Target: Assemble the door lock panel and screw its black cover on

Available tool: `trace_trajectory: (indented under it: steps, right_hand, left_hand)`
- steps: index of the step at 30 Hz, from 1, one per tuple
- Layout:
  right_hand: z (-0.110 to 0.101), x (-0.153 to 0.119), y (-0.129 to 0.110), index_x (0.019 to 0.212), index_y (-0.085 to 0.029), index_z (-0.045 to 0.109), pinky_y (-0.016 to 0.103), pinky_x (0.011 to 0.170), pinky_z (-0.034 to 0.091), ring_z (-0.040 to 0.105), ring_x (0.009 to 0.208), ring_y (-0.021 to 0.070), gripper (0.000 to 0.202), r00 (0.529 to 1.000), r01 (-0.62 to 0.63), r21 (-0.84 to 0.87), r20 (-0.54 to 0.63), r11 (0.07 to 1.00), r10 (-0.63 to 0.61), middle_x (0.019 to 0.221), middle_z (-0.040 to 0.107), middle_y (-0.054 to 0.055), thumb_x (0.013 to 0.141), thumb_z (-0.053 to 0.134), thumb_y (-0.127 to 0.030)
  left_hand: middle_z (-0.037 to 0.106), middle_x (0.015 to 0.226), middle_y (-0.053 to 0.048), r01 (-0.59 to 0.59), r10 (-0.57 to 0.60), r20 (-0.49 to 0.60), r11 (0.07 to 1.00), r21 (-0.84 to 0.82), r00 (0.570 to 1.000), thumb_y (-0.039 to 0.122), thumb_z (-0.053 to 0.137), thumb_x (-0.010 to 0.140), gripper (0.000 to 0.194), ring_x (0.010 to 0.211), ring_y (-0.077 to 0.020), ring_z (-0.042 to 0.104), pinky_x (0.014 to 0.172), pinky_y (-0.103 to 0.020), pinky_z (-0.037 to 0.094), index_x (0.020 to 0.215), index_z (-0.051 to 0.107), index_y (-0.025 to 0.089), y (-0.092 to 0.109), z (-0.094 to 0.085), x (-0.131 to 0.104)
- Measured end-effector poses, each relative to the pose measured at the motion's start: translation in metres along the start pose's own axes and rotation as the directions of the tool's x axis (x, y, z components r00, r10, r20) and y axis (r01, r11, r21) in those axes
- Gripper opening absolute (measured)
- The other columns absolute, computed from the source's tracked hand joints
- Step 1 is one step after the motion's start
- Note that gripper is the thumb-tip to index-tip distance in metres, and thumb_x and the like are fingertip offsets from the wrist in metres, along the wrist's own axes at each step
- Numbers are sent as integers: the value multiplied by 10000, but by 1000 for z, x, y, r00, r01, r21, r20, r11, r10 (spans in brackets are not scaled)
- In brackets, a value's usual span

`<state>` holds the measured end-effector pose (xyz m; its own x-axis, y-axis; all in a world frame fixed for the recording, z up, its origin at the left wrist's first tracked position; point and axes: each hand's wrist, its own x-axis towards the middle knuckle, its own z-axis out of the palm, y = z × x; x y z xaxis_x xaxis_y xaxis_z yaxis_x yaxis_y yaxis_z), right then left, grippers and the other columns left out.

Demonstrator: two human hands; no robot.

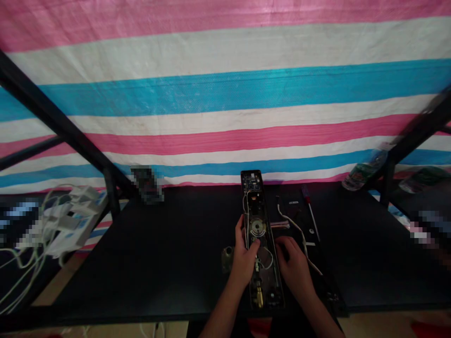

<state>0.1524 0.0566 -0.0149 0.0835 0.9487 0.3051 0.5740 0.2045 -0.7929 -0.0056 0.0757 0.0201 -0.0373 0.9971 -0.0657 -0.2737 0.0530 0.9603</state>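
Note:
A long, narrow black lock housing (267, 230) lies lengthwise in front of me, its inside facing up. It holds a circuit board (251, 180) at the far end, a round metal part (258, 226) in the middle, thin wires, and a brass-coloured cylinder (260, 297) at the near end. My left hand (244, 253) grips the housing's left side, thumb over the inside and fingers along the outer edge. Close against the right side, my right hand (293, 263) is curled with fingertips near the edge; whatever they hold is hidden.
Right of the housing lie a white cable (298, 225), a screwdriver (312, 211) and small parts on the black table (169, 263). A metal piece (227, 258) sits left. Plastic bottles (362, 174) stand far right; a power strip with chargers (75, 220) lies left. Striped sheeting (225, 94) hangs behind.

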Motion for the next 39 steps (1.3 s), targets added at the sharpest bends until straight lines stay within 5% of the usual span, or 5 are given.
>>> trace_trajectory:
  steps: [39]
  right_hand:
    - [-1, 0, -1, 1002, -212, 717, 406, 841, 555, 659, 928, 253, 195, 998, -4, 44, -56, 999, 7, 1010, 679, 100, 953, 546, -293]
  left_hand:
    - [546, 1461, -92, 30, -30, 8, 999, 21, 1000, 300, 619, 859, 769, 1344, -257, 537, 1134, -389, 395, 1532, 247, 269, 3, 0, 0]
